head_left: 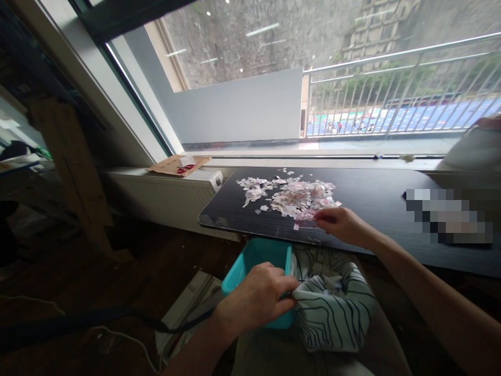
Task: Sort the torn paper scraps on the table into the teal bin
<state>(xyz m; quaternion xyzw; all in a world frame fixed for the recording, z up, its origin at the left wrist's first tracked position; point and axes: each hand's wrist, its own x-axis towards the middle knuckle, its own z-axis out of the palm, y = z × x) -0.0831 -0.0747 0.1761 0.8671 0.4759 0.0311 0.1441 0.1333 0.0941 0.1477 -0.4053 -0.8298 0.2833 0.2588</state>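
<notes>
A heap of small white and pinkish paper scraps (299, 196) is spread over the dark tabletop (376, 209). At its near right edge, my right hand (338, 222) pinches pinkish scraps between thumb and fingers. My left hand (262, 295) is closed on the edge of a pale cloth with wavy dark lines (336, 321), which bulges like an open pouch over my lap. Some paper pieces (331, 282) lie inside the cloth. Beside it, partly behind my left hand, stands a teal plastic bin (240, 266) below the table edge.
A white radiator (168, 201) runs left of the table, with red-handled scissors (185, 168) on brown paper (164, 166) on top. At right lies a blurred-out object (450, 216). A large window is behind the table. A pale cable (129, 339) crosses the floor.
</notes>
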